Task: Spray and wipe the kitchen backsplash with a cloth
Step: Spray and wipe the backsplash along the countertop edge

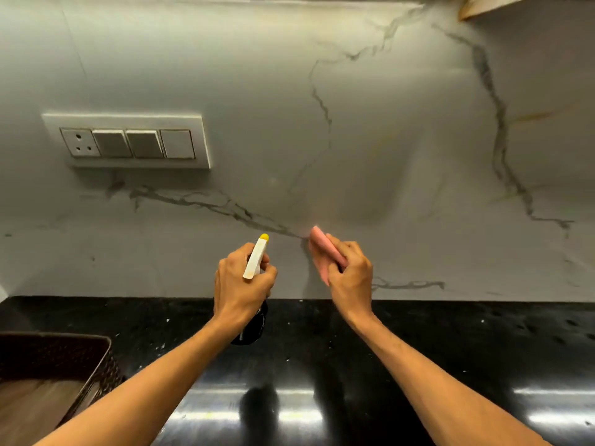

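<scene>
Backsplash (370, 140): pale veined stone wall, hard and glossy, likely slick once wet; it rose behind both hands.
Cloth (322, 249): pink folded pad, low on the wall just right of centre; it looked soft, light and easily squashed, best held flat across its back. Whether it touched the stone could not be told.
Right hand (349, 275): fingers curled together, clamped round the cloth.
Spray bottle (256, 257): white head, yellow nozzle aimed at the wall, dark body below; rigid, probably light, best taken at the neck.
Left hand (240, 284): fingers wrapped tight around the bottle's neck.
Counter (450, 349): black, shiny, under both forearms.
Switch plate (128, 140): upper left, well apart; spray should stay off it.
Basket (96, 358): dark woven, at the lower left.
</scene>
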